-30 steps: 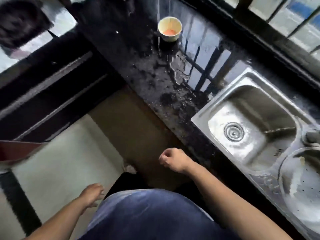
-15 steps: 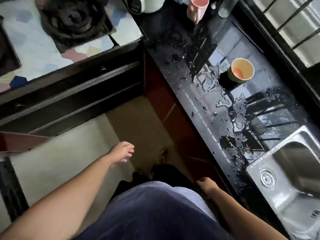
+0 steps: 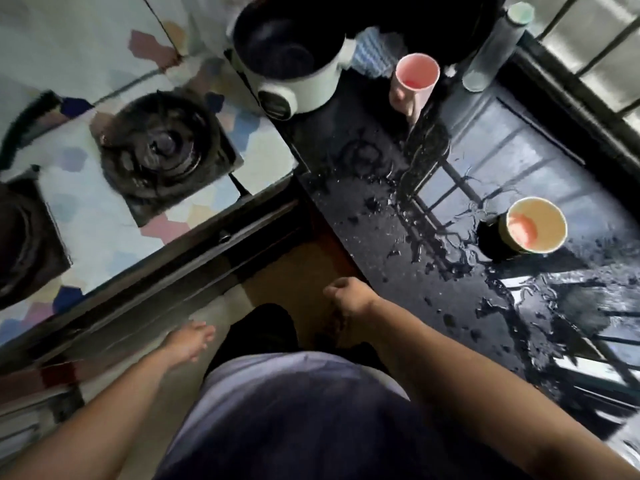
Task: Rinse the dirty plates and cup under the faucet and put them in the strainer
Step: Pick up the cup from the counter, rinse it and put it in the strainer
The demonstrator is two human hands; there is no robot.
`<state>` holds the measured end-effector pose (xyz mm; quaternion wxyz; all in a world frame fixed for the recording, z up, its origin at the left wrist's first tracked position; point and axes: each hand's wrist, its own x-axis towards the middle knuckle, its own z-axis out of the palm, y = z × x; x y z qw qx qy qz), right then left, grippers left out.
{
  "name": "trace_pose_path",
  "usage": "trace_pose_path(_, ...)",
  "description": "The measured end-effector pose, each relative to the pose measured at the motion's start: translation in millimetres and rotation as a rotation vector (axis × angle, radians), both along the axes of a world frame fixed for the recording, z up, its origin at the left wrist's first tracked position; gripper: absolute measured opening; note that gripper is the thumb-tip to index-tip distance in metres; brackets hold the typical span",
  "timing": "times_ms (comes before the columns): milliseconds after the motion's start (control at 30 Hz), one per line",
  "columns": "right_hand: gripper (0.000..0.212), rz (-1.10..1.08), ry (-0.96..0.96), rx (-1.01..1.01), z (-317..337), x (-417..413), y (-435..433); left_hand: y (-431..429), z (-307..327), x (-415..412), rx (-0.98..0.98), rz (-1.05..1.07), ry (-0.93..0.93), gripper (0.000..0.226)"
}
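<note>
Currently, both hands are held low at the near edge of the scene, above the floor and apart from each other. The left hand (image 3: 188, 341) has its fingers extended and relaxed; it holds nothing. The right hand (image 3: 346, 296) has its fingers curled into the palm; it also holds nothing and hangs just beside the near edge of the black speckled stone surface (image 3: 381, 258), without touching it.

The cream round cup (image 3: 535, 225) stands upright on the right part of that surface, well apart from both hands. An orange-red residue lies on its inner wall and bottom. Water puddles (image 3: 460, 244) and scattered drops lie around the cup and across the near part of the surface.

At the far end of the surface, a pink plastic cup (image 3: 414, 77) stands upright with a reddish residue inside. A white round pot with a dark interior (image 3: 287, 53) stands just to the left of it. A clear cylindrical bottle with a pale green cap (image 3: 495, 46) stands to the right of it, near the window bars (image 3: 588, 46).

To the left, a black round gas burner (image 3: 159, 150) sits in a cooktop with a pastel hexagon pattern (image 3: 93, 220).
</note>
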<state>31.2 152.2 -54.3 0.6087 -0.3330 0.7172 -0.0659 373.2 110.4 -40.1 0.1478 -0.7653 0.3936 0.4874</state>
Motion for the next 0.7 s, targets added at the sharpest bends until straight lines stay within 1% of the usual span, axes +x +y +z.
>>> trace_pose_path(100,0.032,-0.111,-0.045,-0.047,17,-18,-31,-49,4,-17,-0.019,-0.057,-0.025,0.021)
trace_pose_path(133,0.030,-0.169,-0.066,-0.054,21,-26,-34,-67,5,-33,-0.044,-0.107,-0.004,0.020)
trace_pose_path(200,0.021,-0.341,-0.137,-0.042,27,-45,-33,-103,7,-80,-0.140,-0.234,0.105,0.022)
trace_pose_path(233,0.017,-0.449,-0.180,-0.033,30,-56,-29,-119,8,-110,-0.224,-0.335,0.168,0.023)
trace_pose_path(267,0.018,-0.554,-0.203,-0.029,36,-68,-24,-133,11,-141,-0.322,-0.481,0.225,0.022)
trace_pose_path(333,0.022,-0.776,-0.191,-0.043,48,-97,-8,-157,12,-209,-0.522,-0.822,0.370,0.019)
trace_pose_path(367,0.021,-0.915,-0.167,-0.056,55,-113,1,-165,11,-244,-0.614,-0.989,0.458,0.025)
trace_pose_path(400,0.018,-1.071,-0.138,-0.071,62,-128,9,-172,10,-278,-0.690,-1.146,0.523,0.036)
trace_pose_path(467,0.015,-1.399,-0.051,-0.103,74,-161,25,-183,5,-338,-0.808,-1.403,0.546,0.060)
trace_pose_path(500,0.018,-1.549,-0.009,-0.117,79,-177,31,-186,0,-365,-0.828,-1.514,0.541,0.069)
trace_pose_path(567,0.028,-1.760,0.009,-0.123,82,-203,40,-189,-13,-404,-0.777,-1.749,0.519,0.082)
trace_pose_path(633,0.033,-1.867,-0.031,-0.098,77,-222,35,-193,-32,-423,-0.771,-1.939,0.476,0.089)
trace_pose_path(700,0.037,-1.919,-0.061,-0.066,66,-232,21,-198,-47,-429,-0.773,-2.008,0.455,0.092)
